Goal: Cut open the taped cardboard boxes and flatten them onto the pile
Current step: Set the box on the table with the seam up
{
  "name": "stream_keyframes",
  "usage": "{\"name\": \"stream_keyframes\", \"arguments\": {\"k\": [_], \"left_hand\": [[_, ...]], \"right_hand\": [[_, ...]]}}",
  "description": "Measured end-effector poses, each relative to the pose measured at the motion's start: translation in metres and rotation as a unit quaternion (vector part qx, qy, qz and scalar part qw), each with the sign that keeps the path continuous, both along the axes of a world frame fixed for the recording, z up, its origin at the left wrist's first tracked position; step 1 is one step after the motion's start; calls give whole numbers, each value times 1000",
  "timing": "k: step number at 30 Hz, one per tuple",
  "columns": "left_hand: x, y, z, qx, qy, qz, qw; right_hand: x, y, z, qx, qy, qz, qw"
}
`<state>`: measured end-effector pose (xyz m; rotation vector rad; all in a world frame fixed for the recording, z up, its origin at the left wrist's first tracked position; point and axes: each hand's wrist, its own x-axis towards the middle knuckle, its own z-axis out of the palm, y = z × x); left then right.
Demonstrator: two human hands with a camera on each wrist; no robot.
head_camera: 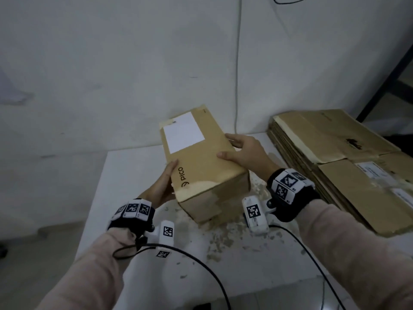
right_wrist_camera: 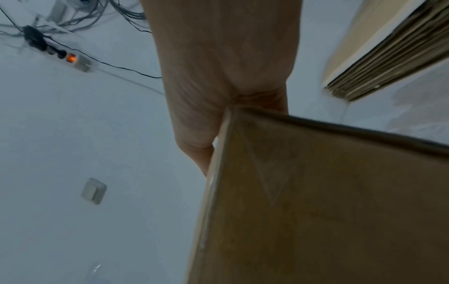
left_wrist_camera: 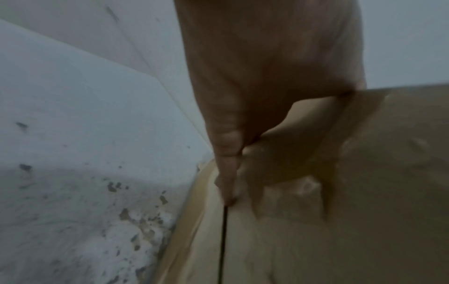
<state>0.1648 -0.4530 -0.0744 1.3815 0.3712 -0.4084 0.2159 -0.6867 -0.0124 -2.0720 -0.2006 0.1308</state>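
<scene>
Box: the brown box sits on the white table, near the wall, with tape on its near end.
Hands: the left hand and right hand grip its two sides.
Done: a pile of flat boxes lies at the right.
Left: this box looks uncut and unflattened.
Room: the wall is close behind; the pile is just beside; the table edge on the left is near.

1. Pale pink sleeves cover both forearms.
2. Black wrist bands carry white blocks printed with black square markers.
3. White wrist cameras trail black cables at lower centre.
</scene>
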Motion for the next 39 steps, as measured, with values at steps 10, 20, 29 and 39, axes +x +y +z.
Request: {"name": "stream_keyframes", "arguments": {"k": [10,20,29,39], "left_hand": [[-29,80,-45,53,27,155,986],[-50,67,-76,83,21,122,989],[-1,46,-63,155,47,-17,987],[72,79,-24,155,-74,-31,985]], "right_hand": [[11,-19,-52,80,155,-50,983],[-10,-64,-185,-352,243,21,903],[9,-61,-178,-398,245,17,884],[82,-38,-77,-40,27,-214,976]]}}
